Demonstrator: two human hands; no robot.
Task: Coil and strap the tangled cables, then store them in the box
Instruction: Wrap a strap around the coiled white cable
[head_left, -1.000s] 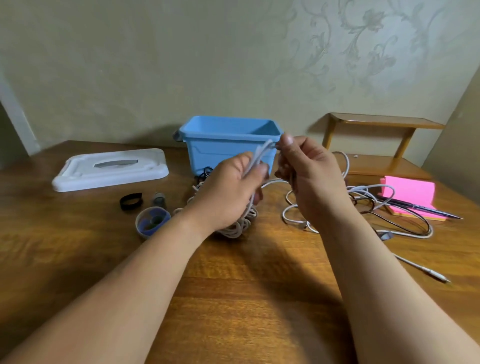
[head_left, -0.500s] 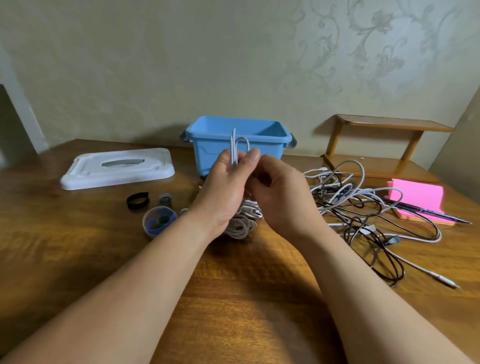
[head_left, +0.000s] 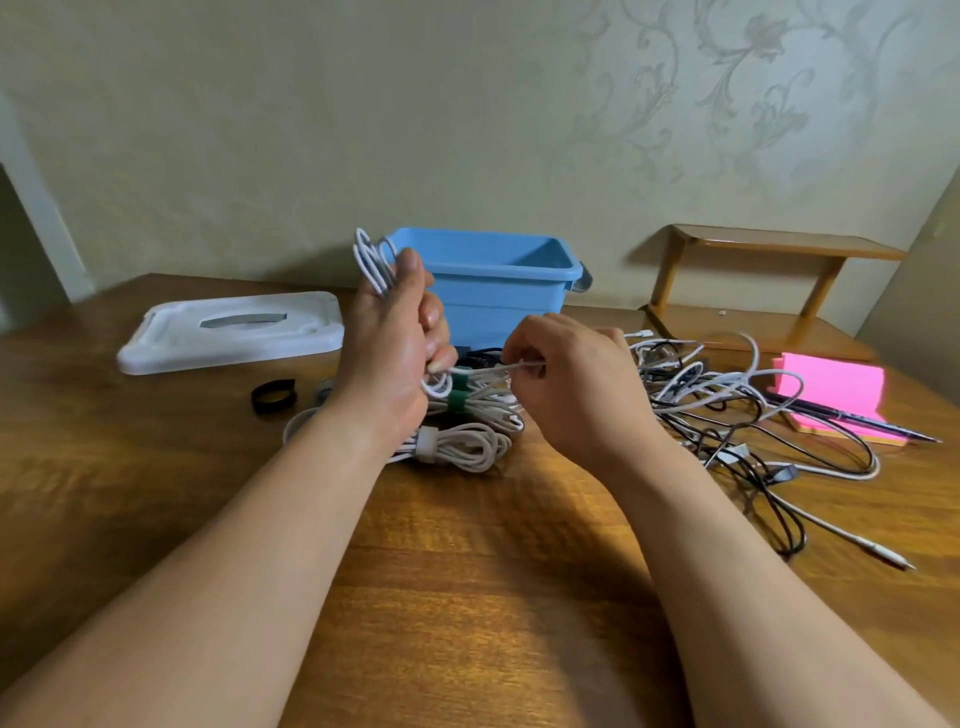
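Gripping the white cable coil (head_left: 372, 261) in my left hand (head_left: 394, 358), I am pinching its loose strand with my right hand (head_left: 570, 387).

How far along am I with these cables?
Done: green-strapped coil and white-strapped coil lie before the box. In hand: left hand grips loops of a white cable, right hand pinches its tail. Left: strap it, coil the tangle, box everything.
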